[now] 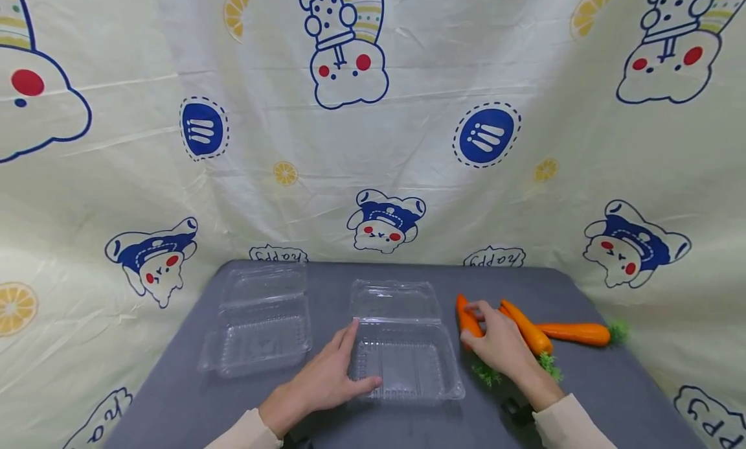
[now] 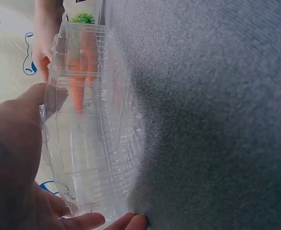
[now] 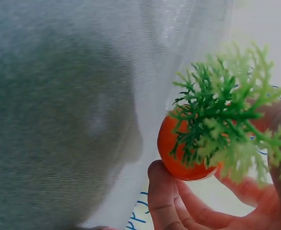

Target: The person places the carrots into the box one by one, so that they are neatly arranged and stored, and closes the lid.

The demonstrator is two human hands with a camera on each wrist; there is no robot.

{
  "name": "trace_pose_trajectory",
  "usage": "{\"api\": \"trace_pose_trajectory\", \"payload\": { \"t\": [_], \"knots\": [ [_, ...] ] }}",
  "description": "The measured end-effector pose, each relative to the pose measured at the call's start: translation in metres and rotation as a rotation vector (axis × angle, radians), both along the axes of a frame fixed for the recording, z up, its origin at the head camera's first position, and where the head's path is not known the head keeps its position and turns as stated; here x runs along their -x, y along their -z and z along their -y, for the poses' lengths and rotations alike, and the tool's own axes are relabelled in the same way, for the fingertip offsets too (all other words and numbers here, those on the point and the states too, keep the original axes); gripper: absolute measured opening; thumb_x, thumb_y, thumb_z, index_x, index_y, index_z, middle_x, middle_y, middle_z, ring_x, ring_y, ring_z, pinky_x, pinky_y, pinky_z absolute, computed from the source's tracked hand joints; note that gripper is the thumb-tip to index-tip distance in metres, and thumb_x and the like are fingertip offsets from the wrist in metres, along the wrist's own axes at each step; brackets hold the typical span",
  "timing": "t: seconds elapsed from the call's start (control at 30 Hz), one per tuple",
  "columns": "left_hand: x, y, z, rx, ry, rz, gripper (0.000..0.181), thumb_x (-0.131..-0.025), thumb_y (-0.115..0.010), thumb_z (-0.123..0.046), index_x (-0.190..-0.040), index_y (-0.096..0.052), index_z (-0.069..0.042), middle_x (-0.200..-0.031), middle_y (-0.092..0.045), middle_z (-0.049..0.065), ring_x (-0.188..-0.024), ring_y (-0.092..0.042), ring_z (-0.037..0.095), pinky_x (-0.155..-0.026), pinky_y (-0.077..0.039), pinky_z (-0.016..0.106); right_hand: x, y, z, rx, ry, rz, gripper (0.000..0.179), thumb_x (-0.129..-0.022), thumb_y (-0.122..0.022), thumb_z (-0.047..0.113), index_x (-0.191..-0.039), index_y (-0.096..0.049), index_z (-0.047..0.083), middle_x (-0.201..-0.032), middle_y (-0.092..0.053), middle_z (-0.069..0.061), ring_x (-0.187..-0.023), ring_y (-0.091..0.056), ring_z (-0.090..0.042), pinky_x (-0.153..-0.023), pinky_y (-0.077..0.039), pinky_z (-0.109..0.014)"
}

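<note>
My right hand point(image 1: 498, 342) pinches a toy-like orange carrot point(image 1: 466, 319) between thumb and fingers, right of the middle container. Its rounded end and frilly green top point(image 3: 221, 115) face the right wrist camera. My left hand point(image 1: 329, 378) rests at the near left corner of a clear plastic clamshell container point(image 1: 408, 361), fingers spread along its left side. In the left wrist view the thumb point(image 2: 32, 96) reaches over the rim, while other fingertips point(image 2: 139, 221) are low by the base. The container's lid point(image 1: 396, 300) stands open, hinged at the far side.
Two more carrots lie to the right of my right hand: one slanted carrot point(image 1: 527, 329) and one lying sideways point(image 1: 577, 333). Another open clear container point(image 1: 265, 342) sits on the left of the grey table point(image 1: 192, 397). A printed cloth point(image 1: 419, 144) hangs behind.
</note>
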State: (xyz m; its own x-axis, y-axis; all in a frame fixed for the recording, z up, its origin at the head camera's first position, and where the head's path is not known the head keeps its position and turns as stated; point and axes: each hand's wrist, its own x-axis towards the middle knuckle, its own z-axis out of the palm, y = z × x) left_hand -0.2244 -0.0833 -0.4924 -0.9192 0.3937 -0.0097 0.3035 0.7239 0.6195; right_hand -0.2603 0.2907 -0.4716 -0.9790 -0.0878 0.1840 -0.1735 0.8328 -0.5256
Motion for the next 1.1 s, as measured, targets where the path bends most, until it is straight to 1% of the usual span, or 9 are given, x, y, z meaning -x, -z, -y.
{"api": "trace_pose_trajectory", "payload": {
  "t": [0.13,0.33,0.4,0.5,0.67,0.8,0.9,1.1],
  "knots": [
    [0.001,0.000,0.001,-0.001,0.008,0.011,0.127,-0.099,-0.084,-0.069,-0.188,-0.016,-0.009,-0.189,-0.034,0.026,-0.167,-0.051,0.047,-0.130,-0.051,0.070,0.000,-0.006,0.003,0.016,-0.002,-0.021,0.058,-0.103,-0.078,0.018,-0.157,-0.063,0.004,-0.144,-0.077,-0.030,-0.117,-0.082,-0.039,-0.089,-0.070,-0.052],
    [0.001,0.001,0.003,-0.012,0.017,0.018,0.128,-0.099,-0.083,-0.073,-0.189,-0.015,-0.011,-0.191,-0.031,0.024,-0.168,-0.050,0.048,-0.129,-0.052,0.070,-0.002,-0.016,0.013,0.044,0.005,-0.051,0.061,-0.105,-0.076,0.017,-0.163,-0.059,0.006,-0.147,-0.075,-0.030,-0.109,-0.082,-0.032,-0.076,-0.066,-0.035],
    [0.001,0.001,0.004,-0.014,0.018,0.017,0.130,-0.098,-0.083,-0.074,-0.189,-0.014,-0.011,-0.191,-0.030,0.024,-0.167,-0.051,0.049,-0.128,-0.052,0.071,-0.002,-0.021,0.017,0.060,0.001,-0.056,0.062,-0.106,-0.075,0.017,-0.165,-0.058,0.007,-0.149,-0.074,-0.030,-0.108,-0.082,-0.032,-0.074,-0.066,-0.033],
    [0.000,0.000,0.005,-0.020,0.020,0.024,0.132,-0.097,-0.084,-0.075,-0.189,-0.013,-0.012,-0.191,-0.030,0.023,-0.168,-0.050,0.048,-0.128,-0.052,0.071,-0.002,-0.027,0.022,0.075,0.000,-0.066,0.064,-0.105,-0.075,0.017,-0.166,-0.057,0.008,-0.150,-0.072,-0.029,-0.110,-0.083,-0.034,-0.075,-0.068,-0.034],
    [-0.001,-0.003,0.007,-0.020,0.040,0.051,0.138,-0.093,-0.087,-0.077,-0.189,-0.012,-0.013,-0.192,-0.030,0.021,-0.171,-0.046,0.045,-0.132,-0.049,0.069,-0.003,-0.037,0.032,0.091,-0.009,-0.070,0.065,-0.106,-0.074,0.018,-0.167,-0.056,0.010,-0.152,-0.071,-0.027,-0.118,-0.082,-0.040,-0.081,-0.072,-0.042],
    [-0.001,-0.005,0.009,-0.016,0.059,0.071,0.144,-0.089,-0.087,-0.082,-0.190,-0.008,-0.015,-0.191,-0.031,0.022,-0.172,-0.046,0.044,-0.133,-0.049,0.069,-0.003,-0.044,0.040,0.089,-0.013,-0.085,0.065,-0.106,-0.073,0.018,-0.168,-0.056,0.010,-0.150,-0.070,-0.027,-0.119,-0.082,-0.042,-0.083,-0.073,-0.045],
    [0.000,-0.006,0.010,-0.020,0.060,0.082,0.145,-0.089,-0.087,-0.082,-0.190,-0.007,-0.016,-0.191,-0.032,0.022,-0.171,-0.046,0.044,-0.133,-0.049,0.069,-0.004,-0.048,0.046,0.092,-0.016,-0.099,0.066,-0.105,-0.074,0.017,-0.168,-0.055,0.010,-0.148,-0.070,-0.028,-0.116,-0.082,-0.041,-0.080,-0.073,-0.043],
    [0.000,-0.005,0.010,-0.021,0.053,0.093,0.145,-0.089,-0.089,-0.080,-0.190,-0.007,-0.016,-0.190,-0.034,0.022,-0.171,-0.047,0.044,-0.133,-0.049,0.069,-0.008,-0.054,0.057,0.129,-0.039,-0.103,0.068,-0.105,-0.075,0.014,-0.170,-0.054,0.011,-0.145,-0.074,-0.028,-0.111,-0.082,-0.038,-0.072,-0.071,-0.039]
  ]
}}
